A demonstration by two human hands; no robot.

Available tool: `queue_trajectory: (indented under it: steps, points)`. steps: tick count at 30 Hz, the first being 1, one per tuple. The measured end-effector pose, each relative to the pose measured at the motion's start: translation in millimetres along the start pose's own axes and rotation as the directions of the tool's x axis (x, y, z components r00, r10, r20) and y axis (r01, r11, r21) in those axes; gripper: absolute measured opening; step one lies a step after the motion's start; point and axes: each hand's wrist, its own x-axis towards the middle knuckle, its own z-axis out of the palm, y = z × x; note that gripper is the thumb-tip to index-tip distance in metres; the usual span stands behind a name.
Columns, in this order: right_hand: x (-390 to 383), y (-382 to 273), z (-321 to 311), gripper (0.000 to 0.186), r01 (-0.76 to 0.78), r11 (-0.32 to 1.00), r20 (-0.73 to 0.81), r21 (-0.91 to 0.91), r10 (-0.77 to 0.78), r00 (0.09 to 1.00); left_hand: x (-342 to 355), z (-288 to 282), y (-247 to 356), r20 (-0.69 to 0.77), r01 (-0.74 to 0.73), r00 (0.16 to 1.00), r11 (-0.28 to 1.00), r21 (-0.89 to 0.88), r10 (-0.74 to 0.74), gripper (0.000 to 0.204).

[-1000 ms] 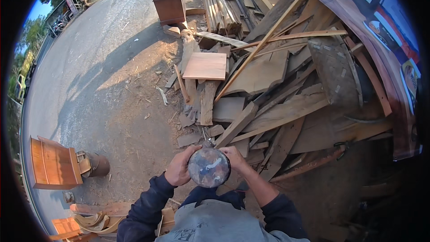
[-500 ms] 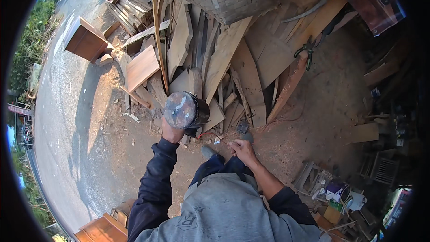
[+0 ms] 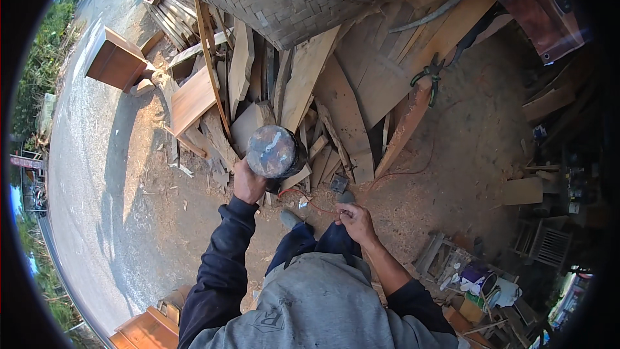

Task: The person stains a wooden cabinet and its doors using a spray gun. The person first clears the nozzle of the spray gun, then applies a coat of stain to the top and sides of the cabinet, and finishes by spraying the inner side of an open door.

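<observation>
My left hand (image 3: pixel 249 183) is closed round the side of a dark cylindrical thing (image 3: pixel 272 151) with a round, stained, greyish-brown end turned up toward me. Its lower part is hidden, so its kind is unclear. From beneath it a thin red cord (image 3: pixel 311 203) curves across to my right hand (image 3: pixel 355 221), where thumb and fingers pinch it. More of the cord lies on the ground to the right. Both hands are in front of my body, the right one lower and nearer to me.
Ahead leans a heap of wood offcuts and boards (image 3: pixel 316 90), with a woven basket (image 3: pixel 278 0) above it. Green-handled pliers (image 3: pixel 427 81) rest on a plank's end. A wooden box (image 3: pixel 116 61) stands at left. Cluttered cans and scraps (image 3: pixel 478 278) lie at lower right.
The view has shifted, so the wood heap appears farther left. The cylinder has moved slightly right against the heap, its end turned more squarely toward me. Both hands keep their grips.
</observation>
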Motion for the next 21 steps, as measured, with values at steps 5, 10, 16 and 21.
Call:
queue_trajectory:
  steps: [5, 10, 16, 21]
  points:
    - [10, -46, -7, 0.021, 0.084, 0.995, 0.08, -0.058, -0.079, 0.994, -8, 2, -20, 0.017, -0.009, 1.0, 0.989, -0.148, 0.012, 0.028]
    - [30, -63, -12, 0.018, 0.455, 0.839, 0.045, -0.298, -0.464, 0.885, -20, 6, -29, 0.015, 0.163, 0.974, 0.658, -0.735, -0.225, 0.031]
    - [39, -71, -18, 0.017, 0.45, 0.859, 0.0, -0.245, -0.464, 0.886, -29, 4, -60, 0.151, 0.287, 0.951, 0.58, -0.762, -0.271, 0.035]
    - [37, -66, -23, 0.017, 0.408, 0.873, -0.006, -0.269, -0.425, 0.905, -34, 8, -82, 0.221, 0.287, 0.954, 0.405, -0.868, -0.201, 0.044]
